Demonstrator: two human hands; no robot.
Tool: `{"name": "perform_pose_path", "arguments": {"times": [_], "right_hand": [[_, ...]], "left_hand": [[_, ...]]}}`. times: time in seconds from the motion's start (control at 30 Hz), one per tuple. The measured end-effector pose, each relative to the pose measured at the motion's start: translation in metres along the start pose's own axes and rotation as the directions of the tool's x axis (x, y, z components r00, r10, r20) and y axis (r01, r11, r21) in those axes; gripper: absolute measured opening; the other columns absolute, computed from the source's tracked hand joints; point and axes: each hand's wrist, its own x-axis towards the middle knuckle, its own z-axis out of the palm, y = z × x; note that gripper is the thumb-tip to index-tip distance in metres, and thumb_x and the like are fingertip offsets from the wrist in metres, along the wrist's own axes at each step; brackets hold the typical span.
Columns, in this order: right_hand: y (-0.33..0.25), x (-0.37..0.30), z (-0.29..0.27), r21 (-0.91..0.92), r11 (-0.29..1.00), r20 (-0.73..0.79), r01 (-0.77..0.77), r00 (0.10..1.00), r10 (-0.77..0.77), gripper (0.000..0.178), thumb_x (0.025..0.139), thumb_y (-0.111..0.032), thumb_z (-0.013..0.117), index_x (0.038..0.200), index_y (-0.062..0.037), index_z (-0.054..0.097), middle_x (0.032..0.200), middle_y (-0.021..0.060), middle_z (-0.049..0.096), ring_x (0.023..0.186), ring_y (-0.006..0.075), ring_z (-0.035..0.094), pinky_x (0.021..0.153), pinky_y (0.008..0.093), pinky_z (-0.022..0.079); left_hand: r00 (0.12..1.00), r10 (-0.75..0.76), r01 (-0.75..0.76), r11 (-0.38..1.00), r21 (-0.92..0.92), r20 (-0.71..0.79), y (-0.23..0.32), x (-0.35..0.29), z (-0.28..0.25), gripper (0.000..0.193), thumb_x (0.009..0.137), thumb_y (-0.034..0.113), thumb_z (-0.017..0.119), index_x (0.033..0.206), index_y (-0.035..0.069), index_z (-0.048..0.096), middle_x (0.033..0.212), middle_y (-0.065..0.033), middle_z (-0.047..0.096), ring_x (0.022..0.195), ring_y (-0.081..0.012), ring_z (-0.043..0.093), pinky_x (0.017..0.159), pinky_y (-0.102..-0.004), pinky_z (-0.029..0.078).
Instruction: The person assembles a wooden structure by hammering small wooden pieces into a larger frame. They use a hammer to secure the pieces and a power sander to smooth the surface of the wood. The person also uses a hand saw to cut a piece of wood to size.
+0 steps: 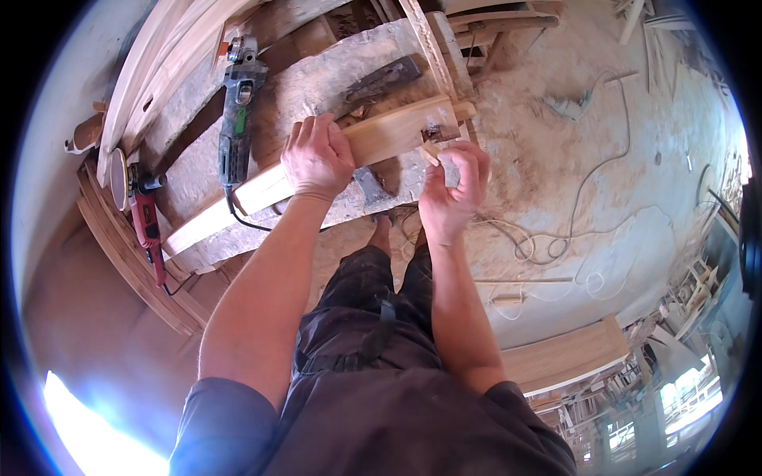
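A long pale wooden board (389,136) lies across the workbench at a slant. My left hand (317,159) is closed over it near its middle, with the fingers curled over the far edge. At the board's right end there is a dark patch (433,133), which could be a notch or a stain. Beside that end my right hand (458,184) pinches a small pale piece of wood (429,153) between thumb and fingers. The piece is close to the dark patch; whether it touches the board I cannot tell.
A dark grey angle grinder (236,127) lies left of my left hand, its cord running toward me. Farther left is a red power tool with a round disc (146,210). Curved timbers (151,71) are stacked at the far left. Cables (567,238) trail over the floor at right.
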Motion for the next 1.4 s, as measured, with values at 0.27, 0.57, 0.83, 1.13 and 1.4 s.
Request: {"name": "perform_pose_path", "arguments": {"times": [0.27,0.57,0.83,1.13,1.4], "right_hand": [[0.001,-0.008,-0.006,-0.053,0.999,-0.034,-0.005,0.999,0.003,0.039,0.069,0.022,0.062,0.097,-0.0058,0.063,0.099,0.0094,0.059,0.088,0.0222,0.059,0.072,0.0321,0.049],[0.009,-0.020,0.009,0.228,0.959,0.063,-0.170,0.985,0.160,0.034,0.080,0.019,0.066,0.105,-0.0031,0.060,0.101,0.0077,0.059,0.094,0.0158,0.060,0.078,0.0288,0.055],[0.009,-0.004,0.011,0.375,0.782,0.051,-0.497,0.854,0.518,0.026,0.089,-0.001,0.078,0.105,-0.0012,0.058,0.089,0.0051,0.065,0.078,0.0110,0.063,0.064,0.0245,0.052],[-0.004,-0.006,-0.001,0.489,0.298,0.308,-0.820,0.482,0.820,0.016,0.094,-0.014,0.075,0.094,-0.0009,0.065,0.074,0.0081,0.066,0.054,0.0156,0.061,0.046,0.0262,0.044],[0.000,-0.004,0.009,0.550,0.288,0.298,-0.784,0.507,0.809,0.021,0.093,-0.016,0.078,0.085,-0.0013,0.065,0.071,0.0104,0.067,0.049,0.0155,0.058,0.042,0.0258,0.040]], "left_hand": [[1.000,0.014,-0.014,1.000,-0.004,-0.017,-0.003,-0.001,0.001,0.014,0.091,0.013,0.057,0.098,0.006,0.067,0.086,-0.0132,0.068,0.081,-0.0352,0.064,0.072,-0.0468,0.054],[0.999,-0.030,0.030,0.999,-0.012,0.018,0.000,-0.001,-0.003,0.017,0.096,0.014,0.054,0.101,0.006,0.068,0.092,-0.0127,0.069,0.089,-0.0356,0.067,0.076,-0.0474,0.055],[0.999,-0.040,0.040,0.999,-0.008,0.017,0.001,-0.002,-0.003,0.017,0.095,0.013,0.055,0.101,0.006,0.069,0.092,-0.0132,0.071,0.091,-0.0353,0.068,0.078,-0.0471,0.055],[0.999,-0.001,0.000,1.000,-0.015,-0.052,-0.003,-0.002,0.002,0.013,0.090,0.014,0.059,0.098,0.007,0.067,0.086,-0.0112,0.067,0.082,-0.0341,0.064,0.071,-0.0473,0.054],[0.999,0.017,-0.017,1.000,0.003,-0.048,-0.002,-0.001,0.002,0.013,0.090,0.013,0.059,0.098,0.006,0.067,0.086,-0.0114,0.067,0.082,-0.0342,0.065,0.071,-0.0470,0.054]]}}
